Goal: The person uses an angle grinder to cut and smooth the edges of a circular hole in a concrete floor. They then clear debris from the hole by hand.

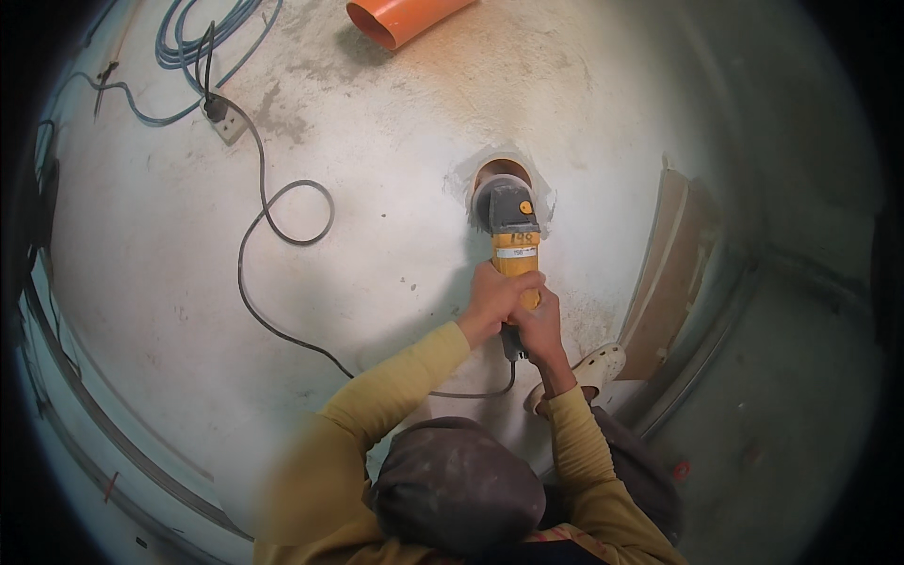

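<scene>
Your left hand point(490, 298) and right hand point(539, 325) are both wrapped around the yellow-and-black grinder point(517, 243), the left slightly ahead of the right. Just beyond your hands, the grinder's head overlaps a round hole point(499, 169); you cannot tell whether its disc touches the rim. Behind your right hand, the black cord point(262, 212) leaves the grinder and loops left to a socket point(228, 126). Well ahead lies an orange pipe point(405, 19).

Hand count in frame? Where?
2. Left hand is wrapped around the yellow-and-black grinder from its left side; right hand grips it from the right, nearer the power cord. No other hands visible.
</scene>
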{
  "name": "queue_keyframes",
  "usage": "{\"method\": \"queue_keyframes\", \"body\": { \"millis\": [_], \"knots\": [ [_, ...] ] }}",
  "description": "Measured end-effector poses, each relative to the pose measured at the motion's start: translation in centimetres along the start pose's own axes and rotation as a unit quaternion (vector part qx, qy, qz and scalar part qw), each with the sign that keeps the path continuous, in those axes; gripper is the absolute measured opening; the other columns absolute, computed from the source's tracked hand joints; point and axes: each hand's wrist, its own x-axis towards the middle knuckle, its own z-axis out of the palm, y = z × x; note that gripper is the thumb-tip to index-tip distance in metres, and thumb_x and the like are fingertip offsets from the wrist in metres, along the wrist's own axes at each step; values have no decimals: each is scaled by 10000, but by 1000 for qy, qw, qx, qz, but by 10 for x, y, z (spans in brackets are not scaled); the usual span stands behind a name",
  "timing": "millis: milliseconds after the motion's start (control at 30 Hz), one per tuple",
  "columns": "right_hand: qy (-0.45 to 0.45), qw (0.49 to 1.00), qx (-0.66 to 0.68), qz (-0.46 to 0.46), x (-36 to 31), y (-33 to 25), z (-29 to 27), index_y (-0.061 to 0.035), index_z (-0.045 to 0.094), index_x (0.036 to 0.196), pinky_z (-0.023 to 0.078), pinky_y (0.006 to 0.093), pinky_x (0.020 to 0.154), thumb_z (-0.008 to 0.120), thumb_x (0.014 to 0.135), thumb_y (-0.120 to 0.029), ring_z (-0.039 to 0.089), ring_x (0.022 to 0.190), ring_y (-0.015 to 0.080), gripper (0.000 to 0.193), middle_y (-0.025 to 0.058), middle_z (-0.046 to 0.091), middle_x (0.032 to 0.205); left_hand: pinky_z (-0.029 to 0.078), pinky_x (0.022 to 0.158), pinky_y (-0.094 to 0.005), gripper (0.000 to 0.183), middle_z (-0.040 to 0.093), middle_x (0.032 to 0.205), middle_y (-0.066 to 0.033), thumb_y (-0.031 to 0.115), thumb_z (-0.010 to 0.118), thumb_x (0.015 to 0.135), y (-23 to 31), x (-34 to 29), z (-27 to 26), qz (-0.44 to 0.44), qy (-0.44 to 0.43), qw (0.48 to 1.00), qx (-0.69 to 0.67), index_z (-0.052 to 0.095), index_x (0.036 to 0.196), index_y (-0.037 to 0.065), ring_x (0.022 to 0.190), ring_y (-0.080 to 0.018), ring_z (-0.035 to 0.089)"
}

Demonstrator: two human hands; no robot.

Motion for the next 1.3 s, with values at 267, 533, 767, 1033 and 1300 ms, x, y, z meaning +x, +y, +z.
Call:
{"method": "queue_keyframes", "body": {
  "millis": [267, 533, 767, 1033, 1300],
  "knots": [
    [-17, 999, 33, 25, 0, -1, 0, 75, 662, 1179, 565, 302, 806, 782, 853, -151, 683, 914, 148, 415, 102, 730, 1054, 587, 679, -341, 275, 715, 952, -106, 45, 824, 837, 3, -5, 0, -28, 1, 999, -28, 682, 1059, -35, 796, -204, 718],
    [-21, 999, 25, 32, -4, 2, -5, 69, 667, 1178, 566, 304, 796, 791, 856, -150, 686, 907, 143, 409, 95, 734, 1043, 588, 657, -365, 305, 735, 931, -130, 90, 857, 790, -3, -7, 2, -28, 5, 999, -35, 709, 1016, -52, 771, -220, 733],
    [-11, 999, 0, 37, -9, -1, -8, 65, 667, 1176, 572, 307, 800, 760, 857, -135, 703, 898, 156, 388, 95, 738, 1037, 593, 703, -361, 258, 725, 959, -120, 46, 821, 848, -10, -5, 3, -53, 4, 998, -24, 693, 1053, -43, 807, -210, 726],
    [-4, 1000, 13, 1, -9, -2, -5, 63, 667, 1192, 563, 303, 828, 794, 856, -161, 686, 928, 150, 423, 93, 732, 1057, 589, 681, -361, 294, 719, 957, -120, 51, 823, 850, -10, -4, 3, -10, -6, 1000, -11, 677, 1084, -52, 802, -213, 723],
    [-13, 998, 19, 61, -7, 5, -5, 69, 655, 1207, 561, 304, 836, 806, 851, -173, 684, 937, 148, 456, 97, 731, 1073, 589, 699, -355, 275, 722, 958, -121, 57, 825, 843, -1, -13, 1, -48, -6, 998, -30, 690, 1058, -49, 813, -213, 720]
  ]
}}
